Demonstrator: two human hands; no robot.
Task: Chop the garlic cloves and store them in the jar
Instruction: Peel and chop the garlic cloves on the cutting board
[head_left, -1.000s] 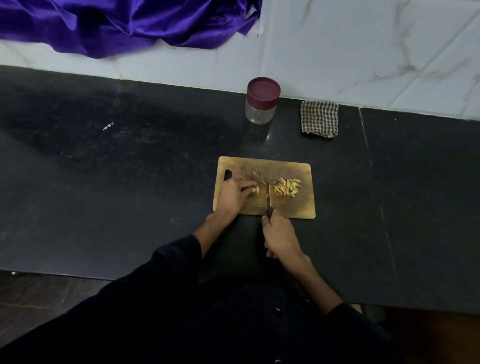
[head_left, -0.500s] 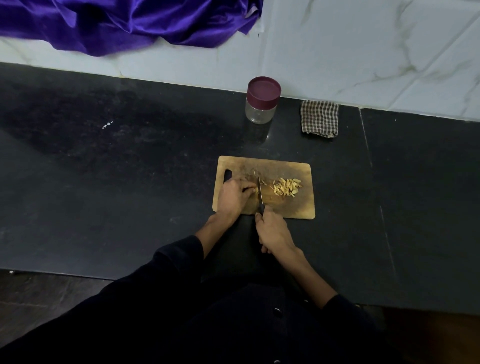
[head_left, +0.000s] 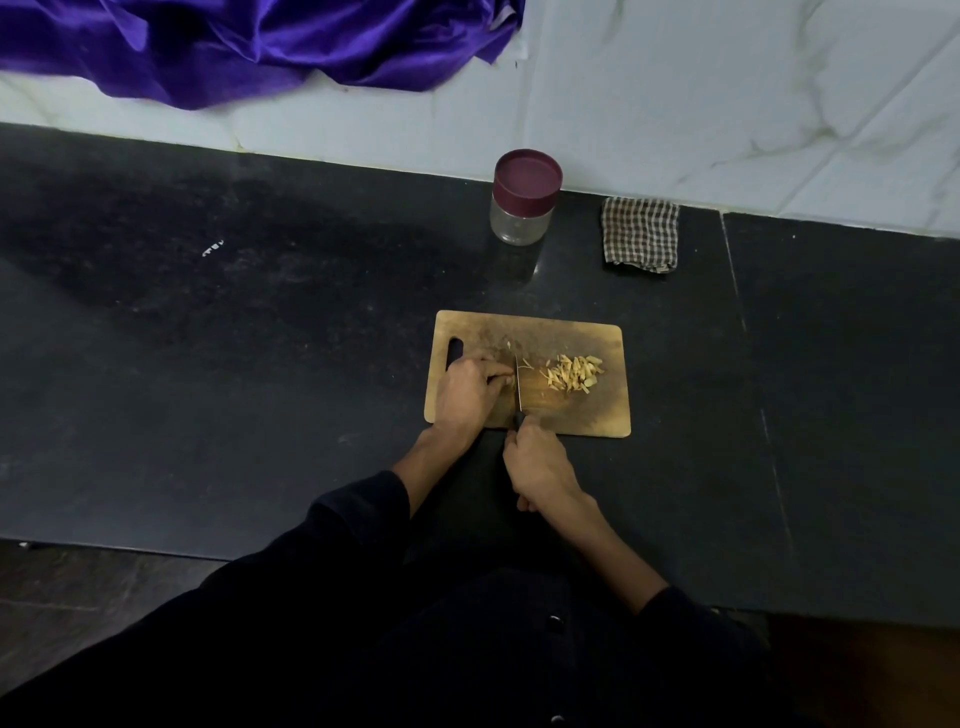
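Two hands meet: my left hand (head_left: 470, 387) pinches a clove just left of the knife (head_left: 517, 387), its handle wrapped by my right hand (head_left: 540, 465).

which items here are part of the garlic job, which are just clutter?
In the job:
- knife, gripped by the right hand
- garlic clove pinned by the left hand
- chopped garlic
- cutting board
- jar, lid on

Lying about:
- checked cloth
- purple fabric
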